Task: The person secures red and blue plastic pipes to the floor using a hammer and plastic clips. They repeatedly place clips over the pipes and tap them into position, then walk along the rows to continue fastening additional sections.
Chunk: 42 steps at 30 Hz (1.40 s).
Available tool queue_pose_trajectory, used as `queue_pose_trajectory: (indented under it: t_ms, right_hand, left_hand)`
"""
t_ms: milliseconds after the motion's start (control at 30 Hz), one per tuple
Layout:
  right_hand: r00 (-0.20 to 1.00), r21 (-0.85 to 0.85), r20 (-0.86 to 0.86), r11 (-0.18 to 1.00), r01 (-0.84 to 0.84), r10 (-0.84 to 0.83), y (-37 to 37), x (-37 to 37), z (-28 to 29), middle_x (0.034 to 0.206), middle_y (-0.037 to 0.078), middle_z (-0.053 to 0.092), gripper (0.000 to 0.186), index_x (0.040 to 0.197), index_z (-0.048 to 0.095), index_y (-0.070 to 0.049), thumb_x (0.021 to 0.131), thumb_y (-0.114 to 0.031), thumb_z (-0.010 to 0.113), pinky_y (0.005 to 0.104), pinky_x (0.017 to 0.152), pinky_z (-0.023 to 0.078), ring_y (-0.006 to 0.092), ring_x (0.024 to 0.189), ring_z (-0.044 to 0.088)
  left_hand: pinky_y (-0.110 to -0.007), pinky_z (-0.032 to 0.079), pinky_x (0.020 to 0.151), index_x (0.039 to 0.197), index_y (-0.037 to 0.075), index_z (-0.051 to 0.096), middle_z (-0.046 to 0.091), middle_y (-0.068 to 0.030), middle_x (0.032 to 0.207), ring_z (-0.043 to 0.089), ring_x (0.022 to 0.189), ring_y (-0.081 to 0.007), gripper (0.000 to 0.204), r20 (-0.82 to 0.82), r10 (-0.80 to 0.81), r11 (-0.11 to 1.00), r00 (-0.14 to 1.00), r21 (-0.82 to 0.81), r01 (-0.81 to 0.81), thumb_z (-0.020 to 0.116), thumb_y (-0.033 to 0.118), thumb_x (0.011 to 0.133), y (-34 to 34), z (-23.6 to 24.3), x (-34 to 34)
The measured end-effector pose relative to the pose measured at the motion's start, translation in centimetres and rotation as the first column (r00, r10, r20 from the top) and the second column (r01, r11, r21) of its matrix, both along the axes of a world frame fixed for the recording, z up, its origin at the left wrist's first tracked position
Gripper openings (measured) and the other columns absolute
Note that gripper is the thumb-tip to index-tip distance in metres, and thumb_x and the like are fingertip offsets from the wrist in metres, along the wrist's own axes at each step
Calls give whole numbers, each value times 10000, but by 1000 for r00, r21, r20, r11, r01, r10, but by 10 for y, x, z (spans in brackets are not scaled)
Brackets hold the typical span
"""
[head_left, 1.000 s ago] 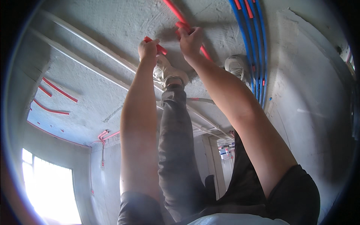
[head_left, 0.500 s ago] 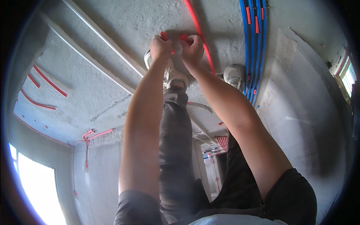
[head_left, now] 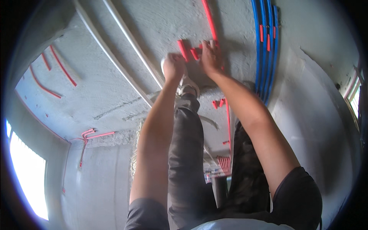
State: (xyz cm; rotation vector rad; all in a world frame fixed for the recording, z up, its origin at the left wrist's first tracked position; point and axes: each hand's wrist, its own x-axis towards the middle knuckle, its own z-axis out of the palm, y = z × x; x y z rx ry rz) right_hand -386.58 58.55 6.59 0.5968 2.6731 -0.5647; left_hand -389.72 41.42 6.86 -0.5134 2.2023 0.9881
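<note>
My left hand [head_left: 174, 68] is closed, its fingertips at the lower end of a short red pipe piece [head_left: 182, 47] that points away from me. To its right, my right hand [head_left: 210, 58] has curled fingers over red pipe pieces beside a long red pipe [head_left: 208, 17]. A short red piece [head_left: 194, 54] shows at the thumb side of that hand. Its fingers partly hide more red pieces, so their exact grip is unclear. Below the hands, one light shoe [head_left: 188, 85] stands on the rough concrete floor [head_left: 153, 19].
White pipes [head_left: 126, 34] run diagonally on the left. Several blue pipes [head_left: 265, 57] with red sleeves lie at right, near the grey wall [head_left: 306, 115]. Small red pieces [head_left: 217, 103] lie between my legs. Red conduits [head_left: 63, 65] lie at far left; a bright window [head_left: 27, 172] is below.
Both hands have shifted right and slightly nearer in the picture as the view moved. My right hand now reaches over red pieces beside the long red pipe; earlier it pinched one short piece.
</note>
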Motion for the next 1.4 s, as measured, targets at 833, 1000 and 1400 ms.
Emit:
queue_pose_trajectory:
  t_ms: [833,1000,1400]
  right_hand:
    - [662,-66,480,777,-626,575,462,241,446,955,181,724,218,987,668,3,879,-161,763,468,812,591,342,849,712]
    - [496,-228,800,936,-270,338,358,242,591,933,138,696,259,1116,619,-1,948,-180,701,369,552,556,232,695,699]
    - [188,-272,441,331,-904,878,-105,251,614,751,74,638,144,1002,648,12,946,-119,629,312,441,448,173,530,611]
  left_hand:
    - [-492,565,825,1004,-14,700,714,-213,974,700,885,-372,321,272,767,632,581,-476,-612,766,256,844,41,613,775]
    - [-375,523,542,941,3,637,664,-118,769,637,595,-199,272,178,982,-8,-66,-308,-951,784,217,861,139,688,801]
    - [-359,493,491,890,39,651,663,-95,733,635,586,-183,154,293,629,-711,-721,-159,-685,749,157,880,293,623,983]
